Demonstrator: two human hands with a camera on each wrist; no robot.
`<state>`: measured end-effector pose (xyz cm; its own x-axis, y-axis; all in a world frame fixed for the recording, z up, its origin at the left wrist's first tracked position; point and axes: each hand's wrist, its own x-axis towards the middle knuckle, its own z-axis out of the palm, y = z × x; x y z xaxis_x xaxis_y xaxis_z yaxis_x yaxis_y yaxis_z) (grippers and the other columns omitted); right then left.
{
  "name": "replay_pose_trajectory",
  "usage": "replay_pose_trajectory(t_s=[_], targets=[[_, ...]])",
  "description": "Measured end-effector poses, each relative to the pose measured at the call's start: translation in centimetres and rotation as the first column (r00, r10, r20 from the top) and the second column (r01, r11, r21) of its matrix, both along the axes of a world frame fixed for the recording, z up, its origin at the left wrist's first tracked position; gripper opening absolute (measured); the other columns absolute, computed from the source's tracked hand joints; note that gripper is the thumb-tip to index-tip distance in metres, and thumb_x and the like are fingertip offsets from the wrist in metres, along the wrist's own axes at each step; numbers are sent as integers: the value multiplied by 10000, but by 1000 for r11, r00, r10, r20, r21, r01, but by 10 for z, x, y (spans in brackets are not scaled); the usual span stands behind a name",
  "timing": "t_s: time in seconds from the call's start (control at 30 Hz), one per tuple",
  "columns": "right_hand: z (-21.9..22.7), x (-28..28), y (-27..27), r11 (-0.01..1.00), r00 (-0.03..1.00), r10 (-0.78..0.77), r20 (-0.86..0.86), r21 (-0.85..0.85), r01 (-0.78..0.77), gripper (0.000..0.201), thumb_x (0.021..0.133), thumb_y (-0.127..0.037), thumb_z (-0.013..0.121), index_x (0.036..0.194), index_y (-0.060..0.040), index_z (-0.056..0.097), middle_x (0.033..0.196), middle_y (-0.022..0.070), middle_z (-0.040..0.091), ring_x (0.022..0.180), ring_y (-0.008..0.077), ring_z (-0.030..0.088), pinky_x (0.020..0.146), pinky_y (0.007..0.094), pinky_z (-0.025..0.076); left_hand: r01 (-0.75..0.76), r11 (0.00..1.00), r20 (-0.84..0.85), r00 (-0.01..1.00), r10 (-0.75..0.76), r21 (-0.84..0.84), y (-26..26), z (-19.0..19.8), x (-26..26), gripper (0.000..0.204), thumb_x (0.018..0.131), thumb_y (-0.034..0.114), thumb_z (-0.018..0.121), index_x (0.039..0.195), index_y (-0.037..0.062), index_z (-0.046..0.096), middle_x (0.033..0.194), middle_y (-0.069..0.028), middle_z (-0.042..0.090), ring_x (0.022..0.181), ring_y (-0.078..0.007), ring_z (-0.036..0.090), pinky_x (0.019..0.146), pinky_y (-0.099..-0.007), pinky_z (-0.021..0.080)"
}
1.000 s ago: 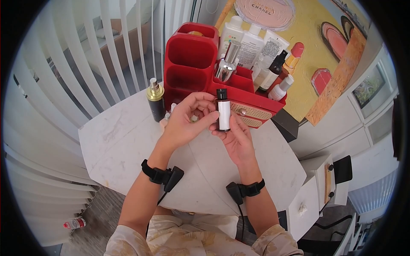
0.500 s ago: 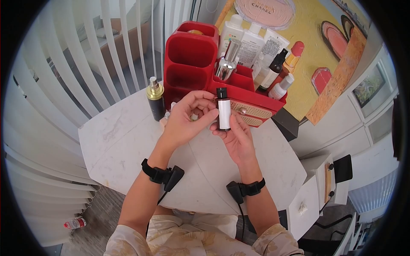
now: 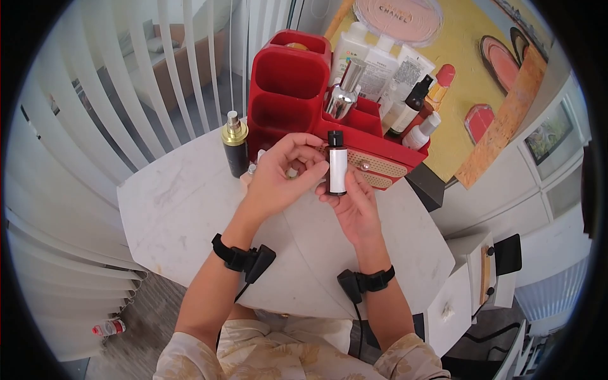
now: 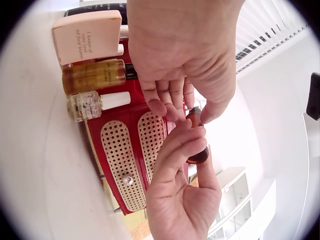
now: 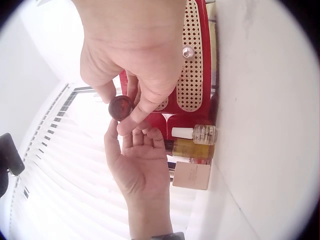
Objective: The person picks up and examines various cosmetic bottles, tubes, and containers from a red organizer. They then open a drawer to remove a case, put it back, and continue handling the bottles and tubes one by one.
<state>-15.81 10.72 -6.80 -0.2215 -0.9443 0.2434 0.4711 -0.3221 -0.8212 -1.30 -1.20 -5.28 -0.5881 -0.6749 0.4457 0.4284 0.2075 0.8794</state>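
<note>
My right hand grips a small dark brown bottle with a black cap and a blank-looking white label, held upright over the table. The right thumb lies along one side of the bottle, near its base. Beside it my left hand has loosely bent fingers, its thumb tip right at the label's edge and its index finger near the cap. From the right wrist view, the round base of the bottle shows between the right thumb and fingers, with the left hand close by.
Behind the hands stands a red organizer with woven-front drawers, holding several bottles. A black, gold-collared bottle stands left of it. A pink box, an amber bottle and a white-capped clear bottle sit before it on the marble-look table.
The head view has shifted slightly, so the organizer and bottles appear a little farther right. Both hands keep nearly the same hold and place around the brown bottle.
</note>
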Motion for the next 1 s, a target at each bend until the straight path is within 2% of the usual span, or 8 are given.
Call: replay_pose_trajectory(t_s=[0.1,0.2,0.3,0.4,1.0], targets=[[2,0,0,1000,1000,-3,5,3,3,397,1083,-237,509,1383,22,514,1178,129,680,988,232,718,863,342,602,1,1000,17,1000,-1,0,0,1,0,369,892,79,755,1228,37,608,973,-16,725,851,-48,635,727,-213,467],[2,0,0,1000,1000,-3,0,2,3,395,1084,-236,506,1385,21,513,1176,130,681,988,230,717,864,341,602,36,999,66,997,-35,-12,-2,0,3,403,913,41,740,1275,16,565,1050,-52,704,922,-97,648,822,-259,509],[0,1,0,1000,1000,-3,-1,2,3,391,1085,-233,504,1384,19,513,1175,131,681,989,229,716,864,342,602,-2,1000,19,1000,2,-10,1,1,1,373,889,77,757,1228,40,607,966,-13,726,839,-42,630,713,-207,459],[-1,0,-1,1000,1000,0,0,3,0,385,1086,-230,499,1382,17,514,1172,131,682,990,229,716,865,343,601,3,1000,24,1000,-2,-25,0,1,1,370,890,74,755,1227,42,606,962,-8,726,834,-38,628,696,-204,450],[0,-2,0,1000,1000,6,-13,-1,-6,375,1087,-229,498,1370,17,514,1172,131,679,1001,231,713,866,347,598,14,1000,18,1000,-14,-11,0,1,0,363,893,69,751,1228,35,614,972,-11,722,834,-40,630,702,-203,461]])
